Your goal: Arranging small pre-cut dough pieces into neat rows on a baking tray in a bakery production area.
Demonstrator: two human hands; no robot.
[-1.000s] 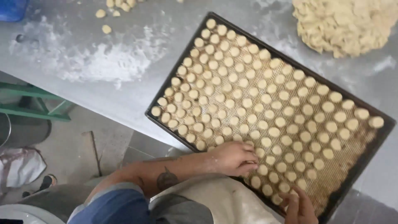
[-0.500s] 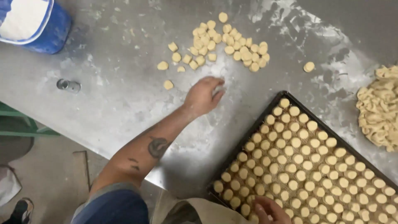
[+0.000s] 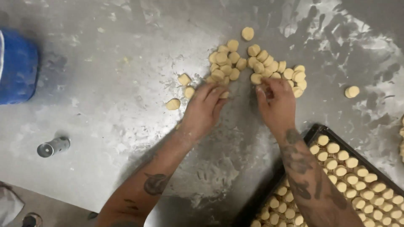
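Here a floured steel worktop (image 3: 105, 126) fills nearly the whole view, carrying everything else. At its near right corner sits a dark perforated baking tray (image 3: 316, 129), the visible part already packed with rows of small round dough pieces. A blue tub (image 3: 17, 71) stands at the left edge. Toward the far edge, about midway across, lies a loose heap of cut dough rounds (image 3: 256, 67), not yet on the tray, with a few strays beside it and one more apart to the right. The left hand (image 3: 204, 110) rests palm down, fingers spread flat over the near left side of the heap, grasping nothing that shows. The right hand (image 3: 275, 101) curls its fingertips onto rounds at the heap's near right side; whether it has closed on one cannot be told. A small metal cylinder cutter (image 3: 53, 146) lies near the left edge.
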